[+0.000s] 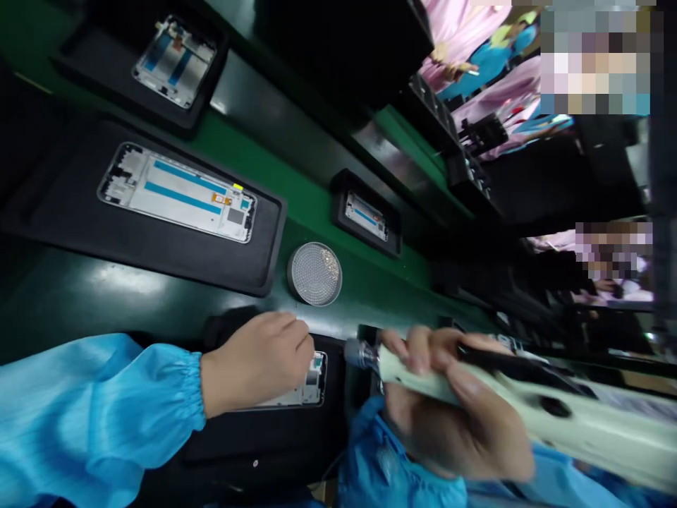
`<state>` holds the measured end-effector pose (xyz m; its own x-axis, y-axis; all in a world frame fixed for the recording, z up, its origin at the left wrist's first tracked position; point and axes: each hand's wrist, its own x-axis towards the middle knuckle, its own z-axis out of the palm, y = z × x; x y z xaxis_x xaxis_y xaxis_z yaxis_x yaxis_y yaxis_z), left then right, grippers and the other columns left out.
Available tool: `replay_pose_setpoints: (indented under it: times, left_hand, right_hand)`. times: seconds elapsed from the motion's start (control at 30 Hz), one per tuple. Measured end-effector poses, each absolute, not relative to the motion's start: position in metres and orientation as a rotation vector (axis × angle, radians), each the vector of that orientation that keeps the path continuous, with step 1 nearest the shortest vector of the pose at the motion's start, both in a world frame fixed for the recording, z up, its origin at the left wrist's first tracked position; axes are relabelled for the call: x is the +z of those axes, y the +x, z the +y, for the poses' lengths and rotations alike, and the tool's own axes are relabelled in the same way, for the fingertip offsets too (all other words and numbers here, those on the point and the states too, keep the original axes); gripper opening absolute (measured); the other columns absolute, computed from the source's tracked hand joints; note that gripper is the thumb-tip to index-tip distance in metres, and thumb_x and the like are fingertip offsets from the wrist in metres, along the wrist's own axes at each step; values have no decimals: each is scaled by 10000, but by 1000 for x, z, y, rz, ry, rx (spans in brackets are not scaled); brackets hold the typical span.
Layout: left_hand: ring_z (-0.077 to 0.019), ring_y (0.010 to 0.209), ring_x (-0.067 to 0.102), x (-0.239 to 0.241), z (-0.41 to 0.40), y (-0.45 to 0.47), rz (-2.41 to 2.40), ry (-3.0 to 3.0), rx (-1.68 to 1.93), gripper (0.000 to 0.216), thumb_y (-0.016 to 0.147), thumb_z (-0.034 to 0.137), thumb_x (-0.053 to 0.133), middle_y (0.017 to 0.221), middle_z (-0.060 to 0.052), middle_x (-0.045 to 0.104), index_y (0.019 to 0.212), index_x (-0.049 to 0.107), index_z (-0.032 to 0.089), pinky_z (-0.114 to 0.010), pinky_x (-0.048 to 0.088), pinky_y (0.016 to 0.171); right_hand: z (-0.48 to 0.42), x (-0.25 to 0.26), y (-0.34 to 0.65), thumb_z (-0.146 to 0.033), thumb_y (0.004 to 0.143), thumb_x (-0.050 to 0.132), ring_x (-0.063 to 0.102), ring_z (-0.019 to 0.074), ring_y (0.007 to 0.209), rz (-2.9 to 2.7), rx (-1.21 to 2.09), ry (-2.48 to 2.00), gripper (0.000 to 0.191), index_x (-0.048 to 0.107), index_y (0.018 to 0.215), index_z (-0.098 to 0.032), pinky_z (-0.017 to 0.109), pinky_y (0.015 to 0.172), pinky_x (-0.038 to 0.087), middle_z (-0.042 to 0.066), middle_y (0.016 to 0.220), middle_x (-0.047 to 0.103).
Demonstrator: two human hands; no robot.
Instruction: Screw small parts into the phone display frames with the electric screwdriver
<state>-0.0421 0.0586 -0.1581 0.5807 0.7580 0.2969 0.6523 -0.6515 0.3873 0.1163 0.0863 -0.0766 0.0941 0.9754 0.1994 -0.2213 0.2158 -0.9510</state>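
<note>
Nearby, right hand [455, 416]: closed round the driver [592, 427], fingers wrapped over its cream body, bit aimed left toward the frame.
Left hand [259, 360]: half curled, fingertips pressed onto the frame [312, 381], apparently pinning it flat so it cannot shift under the bit.
Frame: lies in a black tray [275, 430] just before the person, mostly covered by the left hand.
Dish [314, 274]: round, holding screws, just beyond the left hand, probably set there for easy reach.
Belt [106, 289]: green; left of the dish a second tray [159, 243] carries another frame face up, and more trays sit further along.
Far right: other workers' sleeves [460, 28], pink and blue.
</note>
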Motion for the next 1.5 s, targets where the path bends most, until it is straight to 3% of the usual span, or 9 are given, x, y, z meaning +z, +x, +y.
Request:
replay_pose_setpoints:
  times: [0.17, 0.6, 0.73, 0.87, 1.03, 1.27, 1.5]
  left_hand:
    - [-227, 691, 611, -165, 82, -38, 1239, 2678, 473, 166, 840, 0, 505, 737, -99, 629, 768, 618, 98, -322, 458, 558]
    - [-223, 617, 602, -173, 82, -33, 1346, 2723, 381, 219, 911, 49, 443, 727, -100, 602, 799, 625, 99, -316, 427, 493]
    - [-229, 684, 606, -166, 71, -39, 1310, 2787, 427, 187, 882, 61, 474, 777, -104, 632, 881, 657, 96, -344, 458, 579]
    - [-297, 901, 628, -162, 46, -50, 1235, 2875, 495, 253, 894, 103, 457, 1002, -183, 677, 1007, 677, 52, -427, 471, 774]
    - [-371, 1136, 567, -167, 13, -61, 1169, 2858, 578, 294, 907, 193, 502, 1192, -210, 646, 1098, 668, 43, -513, 328, 1020]
    - [-337, 1156, 568, -174, 0, -68, 1174, 2760, 590, 490, 954, 486, 473, 1238, -177, 643, 1145, 662, 77, -481, 306, 1051]
    - [-333, 1171, 562, -181, 1, -66, 1201, 2728, 643, 437, 928, 436, 533, 1254, -171, 643, 1155, 666, 88, -472, 317, 1053]
  right_hand:
    - [129, -106, 96, -145, 671, 663, 541, 104, 548, -1089, 1037, -994, 170, 636, 827, -208, 335, 664, 482, -57, 540, 573]
    - [152, -135, 84, -162, 687, 657, 559, 109, 556, -1087, 1061, -1011, 188, 573, 851, -196, 341, 631, 490, -63, 588, 559]
    - [153, -139, 82, -151, 690, 662, 564, 110, 560, -1095, 1070, -1008, 188, 579, 854, -189, 327, 607, 481, -58, 592, 559]
    - [153, -139, 83, -145, 696, 662, 565, 107, 561, -1090, 1075, -998, 176, 589, 852, -184, 330, 625, 485, -56, 595, 566]
    - [154, -142, 83, -159, 699, 670, 572, 119, 564, -1090, 1086, -997, 163, 590, 839, -187, 334, 624, 488, -50, 568, 578]
    - [147, -125, 88, -148, 672, 667, 555, 105, 554, -1065, 1070, -993, 199, 623, 862, -190, 331, 651, 501, -54, 558, 582]
    - [107, -58, 123, -142, 554, 610, 385, 47, 480, -837, 1046, -908, 224, 630, 774, -181, 225, 538, 466, -80, 537, 421]
